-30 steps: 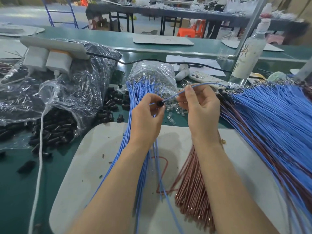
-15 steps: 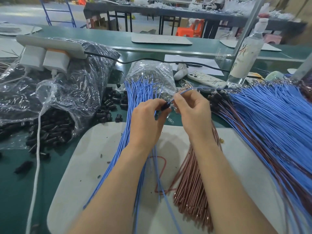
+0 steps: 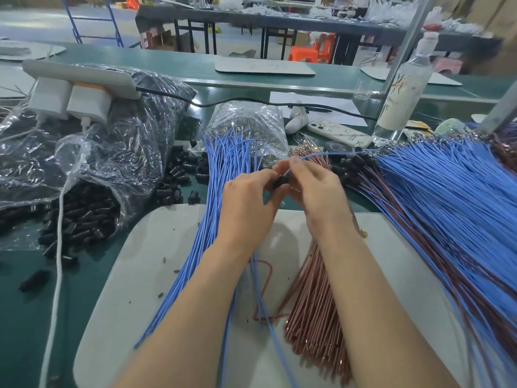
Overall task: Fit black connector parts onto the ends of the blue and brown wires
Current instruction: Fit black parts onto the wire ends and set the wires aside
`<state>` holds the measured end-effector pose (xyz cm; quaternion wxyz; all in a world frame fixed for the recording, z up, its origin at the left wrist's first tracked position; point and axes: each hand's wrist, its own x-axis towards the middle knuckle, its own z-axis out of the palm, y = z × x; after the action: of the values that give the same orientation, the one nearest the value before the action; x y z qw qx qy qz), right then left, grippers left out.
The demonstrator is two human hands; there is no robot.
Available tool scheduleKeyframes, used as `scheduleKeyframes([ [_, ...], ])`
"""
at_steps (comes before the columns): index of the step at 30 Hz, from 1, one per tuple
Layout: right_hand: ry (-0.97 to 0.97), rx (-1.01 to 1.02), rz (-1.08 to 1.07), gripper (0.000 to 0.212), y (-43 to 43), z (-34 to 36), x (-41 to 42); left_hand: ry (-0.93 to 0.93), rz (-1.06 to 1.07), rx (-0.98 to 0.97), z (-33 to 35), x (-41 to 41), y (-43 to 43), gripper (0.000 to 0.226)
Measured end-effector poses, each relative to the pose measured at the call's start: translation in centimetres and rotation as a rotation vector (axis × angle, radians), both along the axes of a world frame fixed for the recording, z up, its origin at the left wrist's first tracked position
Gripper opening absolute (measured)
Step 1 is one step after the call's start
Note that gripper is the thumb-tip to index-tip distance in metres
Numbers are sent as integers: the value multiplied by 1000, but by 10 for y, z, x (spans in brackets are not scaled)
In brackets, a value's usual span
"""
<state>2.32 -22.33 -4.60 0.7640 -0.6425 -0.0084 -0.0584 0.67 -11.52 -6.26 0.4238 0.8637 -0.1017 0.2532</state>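
My left hand [image 3: 246,203] pinches a small black connector part [image 3: 280,182] at the centre of the view. My right hand [image 3: 319,194] pinches a single blue wire [image 3: 316,155] right at that connector; the wire arcs away to the right. Beneath my left forearm lies a bundle of loose blue wires [image 3: 223,175]. A bundle of brown wires [image 3: 316,312] lies under my right forearm. At the right spreads a large fan of blue and brown wires with black connectors fitted [image 3: 436,208]. Loose black connector parts [image 3: 179,177] lie left of the blue bundle.
A torn plastic bag spilling black connectors [image 3: 81,217] sits at the left, with a power strip and chargers [image 3: 78,88] on top. A clear bag of small parts [image 3: 246,121], a phone [image 3: 338,133] and a spray bottle [image 3: 405,88] stand behind. A grey work mat [image 3: 156,264] covers the green bench.
My hands came closer together. The right hand slid along the blue wire toward the black connector in my left hand, and the wire end now meets the connector.
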Motion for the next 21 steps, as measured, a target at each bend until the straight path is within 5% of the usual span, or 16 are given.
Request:
scheduleKeyframes([
  [3,-40,-247,1,27,6,-4,-2,3,0,-60,1,-1,1,15],
  [11,195,540,-181,23,-24,6,11,122,-110,-37,4,-5,-2,14],
  [17,239,630,-323,18,-40,14,27,214,-161,62,9,-8,-18,17],
  [21,240,464,-312,18,-48,28,48,248,-148,91,27,9,-33,21],
])
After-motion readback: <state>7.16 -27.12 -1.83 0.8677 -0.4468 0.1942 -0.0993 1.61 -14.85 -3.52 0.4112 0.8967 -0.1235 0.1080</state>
